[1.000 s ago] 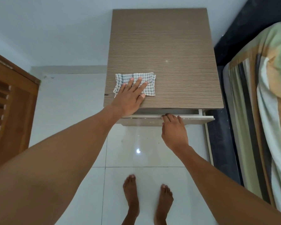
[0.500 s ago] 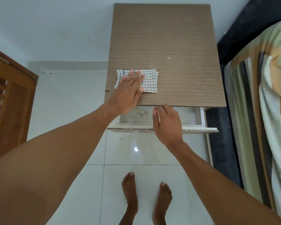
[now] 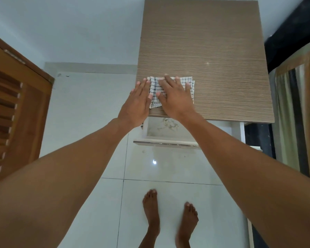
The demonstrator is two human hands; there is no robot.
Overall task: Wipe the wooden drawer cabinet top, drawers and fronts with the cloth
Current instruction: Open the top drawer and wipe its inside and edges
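The wooden drawer cabinet (image 3: 213, 51) stands against the wall, seen from above. A white cloth with a dark check (image 3: 186, 83) lies folded near the front left edge of its top. My right hand (image 3: 175, 97) rests flat on the cloth, fingers spread. My left hand (image 3: 138, 102) lies flat at the cloth's left edge, partly over the cabinet's corner. The top drawer (image 3: 165, 143) is pulled out below the hands; its pale inside shows brownish stains.
A brown louvred wooden door (image 3: 13, 108) stands at the left. A bed with a striped cover (image 3: 297, 111) is close at the right of the cabinet. Glossy white floor tiles (image 3: 168, 176) lie below, with my bare feet (image 3: 168, 217) on them.
My right hand has let go of the drawer front and moved up onto the cloth. My left hand has slid left to the cloth's edge. The drawer came further out.
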